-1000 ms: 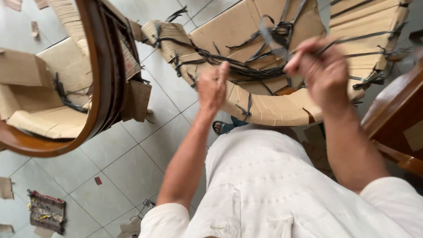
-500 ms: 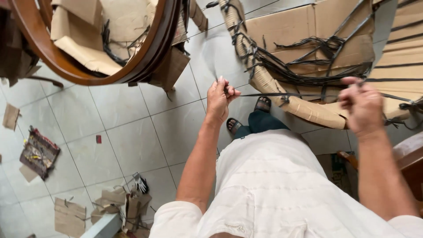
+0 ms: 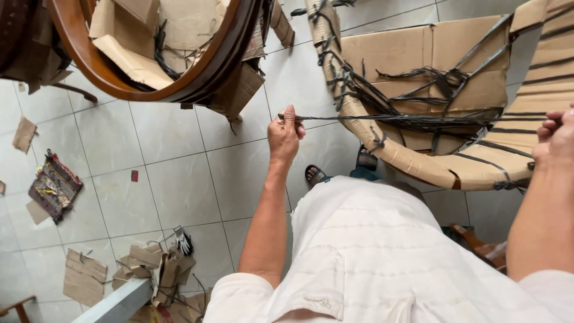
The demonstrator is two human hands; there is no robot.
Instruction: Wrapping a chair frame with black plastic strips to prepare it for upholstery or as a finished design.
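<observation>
- Our left hand point(image 3: 284, 135): fingers pinched shut on the end of a dark strap point(image 3: 382, 118).
- Strap runs taut and level from that pinch across to our right hand point(image 3: 555, 139) at the frame's right edge.
- Right fingers curled closed; strap reaches them, but we can't tell the grip.
- Strap crosses a cardboard-wrapped chair frame point(image 3: 418, 90) tied with more dark straps.
- Second wrapped wooden chair point(image 3: 149, 54) upper left.
- Cardboard scraps point(image 3: 84, 278) and a small patterned mat point(image 3: 55, 185) on the tiled floor point(image 3: 179, 191).

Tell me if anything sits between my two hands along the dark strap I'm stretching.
Nothing visible blocks it. The dark strap runs taut from the left hand to the right hand, passing in front of the cardboard-wrapped chair and its tangled bindings.
</observation>
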